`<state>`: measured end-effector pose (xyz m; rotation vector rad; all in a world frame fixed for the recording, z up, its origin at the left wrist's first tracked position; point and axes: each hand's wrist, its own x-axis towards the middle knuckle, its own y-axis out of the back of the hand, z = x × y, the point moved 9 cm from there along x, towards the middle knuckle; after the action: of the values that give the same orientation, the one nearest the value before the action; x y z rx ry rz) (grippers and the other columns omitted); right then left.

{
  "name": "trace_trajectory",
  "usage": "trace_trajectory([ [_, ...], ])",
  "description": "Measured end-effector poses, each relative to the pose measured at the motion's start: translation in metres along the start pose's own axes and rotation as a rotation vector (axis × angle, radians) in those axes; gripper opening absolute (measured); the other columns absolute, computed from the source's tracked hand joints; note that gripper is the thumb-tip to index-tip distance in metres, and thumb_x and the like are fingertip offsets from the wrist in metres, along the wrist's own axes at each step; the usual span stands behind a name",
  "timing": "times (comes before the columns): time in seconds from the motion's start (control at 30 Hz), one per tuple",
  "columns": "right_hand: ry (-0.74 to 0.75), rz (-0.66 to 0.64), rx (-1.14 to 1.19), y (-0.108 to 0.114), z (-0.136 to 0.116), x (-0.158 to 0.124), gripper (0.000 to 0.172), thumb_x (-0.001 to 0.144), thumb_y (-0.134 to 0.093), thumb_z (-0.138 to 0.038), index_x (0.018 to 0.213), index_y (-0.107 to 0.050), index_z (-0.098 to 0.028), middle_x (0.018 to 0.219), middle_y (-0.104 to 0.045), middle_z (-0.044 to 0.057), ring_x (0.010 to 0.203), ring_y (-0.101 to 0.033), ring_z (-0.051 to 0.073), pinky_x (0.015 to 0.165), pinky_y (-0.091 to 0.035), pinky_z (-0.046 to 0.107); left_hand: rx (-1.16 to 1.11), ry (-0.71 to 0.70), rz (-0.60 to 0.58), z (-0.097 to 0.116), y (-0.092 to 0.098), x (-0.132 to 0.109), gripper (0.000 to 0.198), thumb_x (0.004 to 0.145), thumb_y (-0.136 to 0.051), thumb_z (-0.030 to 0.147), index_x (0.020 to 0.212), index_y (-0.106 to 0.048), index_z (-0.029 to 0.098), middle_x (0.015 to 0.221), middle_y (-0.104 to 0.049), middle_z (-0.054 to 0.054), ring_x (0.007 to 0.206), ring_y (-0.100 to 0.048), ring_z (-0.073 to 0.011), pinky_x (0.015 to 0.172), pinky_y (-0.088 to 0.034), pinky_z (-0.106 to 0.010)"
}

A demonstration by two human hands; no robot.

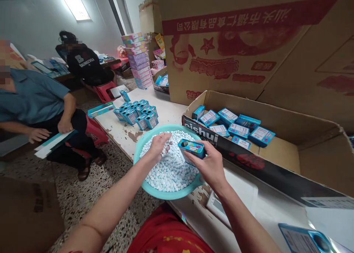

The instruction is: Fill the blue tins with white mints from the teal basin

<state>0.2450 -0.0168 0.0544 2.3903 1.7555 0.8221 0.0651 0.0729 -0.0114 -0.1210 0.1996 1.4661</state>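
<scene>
A turquoise basin (155,194) on the table is full of small, pale, round candies (171,175). My left hand (159,147) is over the candies, its fingers curled around a few of them. Held in my right hand (211,162) is a small blue candy box (193,147), tilted above the basin's right side. The box's top faces up and has a dark round hole at its left end. Part of its lower side is hidden by my thumb.
Several blue boxes (138,111) stand on the table beyond the basin. More lie inside a cardboard carton (276,116) at right. A white scale (221,205) sits by my right forearm, and another blue box (301,240) is nearby. Two people sit at left.
</scene>
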Motion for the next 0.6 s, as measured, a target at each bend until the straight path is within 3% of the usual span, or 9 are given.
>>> trace_trajectory([
  [0.1, 0.007, -0.080, -0.073, -0.017, -0.004, 0.001, 0.030, 0.076, -0.071, -0.044, 0.096, -0.064, -0.022, 0.095, -0.068, 0.005, 0.085, -0.064, 0.024, 0.073, -0.048, 0.034, -0.456, 0.053, -0.036, 0.026, -0.008, -0.008, 0.032, 0.063, -0.070, 0.040, 0.076, -0.052, 0.017, 0.059, -0.053, 0.003, 0.038, -0.041, -0.0051, 0.035, -0.022, -0.016],
  [0.2, 0.036, -0.170, -0.164, -0.037, -0.013, 0.002, 0.023, 0.077, -0.070, -0.037, 0.094, -0.064, -0.022, 0.096, -0.068, 0.005, 0.087, -0.063, 0.025, 0.071, -0.046, 0.032, -0.657, 0.040, -0.025, 0.046, -0.012, -0.011, 0.029, 0.061, -0.068, 0.037, 0.071, -0.050, 0.017, 0.058, -0.057, 0.001, 0.041, -0.047, -0.0069, 0.036, -0.030, -0.016],
  [0.33, 0.043, -0.210, -0.236, -0.051, -0.020, 0.003, 0.023, 0.075, -0.073, -0.028, 0.096, -0.063, -0.022, 0.095, -0.067, 0.003, 0.088, -0.063, 0.025, 0.070, -0.043, 0.032, -0.687, 0.029, 0.084, 0.045, -0.008, -0.012, 0.031, 0.062, -0.068, 0.042, 0.067, -0.051, 0.016, 0.060, -0.060, -0.001, 0.051, -0.059, -0.0126, 0.049, -0.046, -0.023],
  [0.5, 0.046, -0.192, -0.237, -0.054, -0.021, 0.002, 0.024, 0.074, -0.072, -0.024, 0.097, -0.063, -0.023, 0.096, -0.067, 0.002, 0.089, -0.063, 0.024, 0.072, -0.043, 0.031, -0.635, -0.100, 0.070, 0.050, -0.007, -0.013, 0.034, 0.063, -0.072, 0.042, 0.063, -0.048, 0.017, 0.056, -0.054, 0.004, 0.049, -0.055, -0.0098, 0.048, -0.044, -0.022],
  [0.6, 0.046, -0.215, -0.246, -0.056, -0.021, 0.002, 0.025, 0.074, -0.073, -0.026, 0.097, -0.063, -0.023, 0.096, -0.067, 0.003, 0.088, -0.063, 0.024, 0.070, -0.043, 0.031, -0.582, -0.105, 0.082, 0.050, -0.007, -0.013, 0.036, 0.062, -0.074, 0.042, 0.063, -0.049, 0.017, 0.058, -0.054, 0.003, 0.048, -0.055, -0.0104, 0.046, -0.042, -0.022],
])
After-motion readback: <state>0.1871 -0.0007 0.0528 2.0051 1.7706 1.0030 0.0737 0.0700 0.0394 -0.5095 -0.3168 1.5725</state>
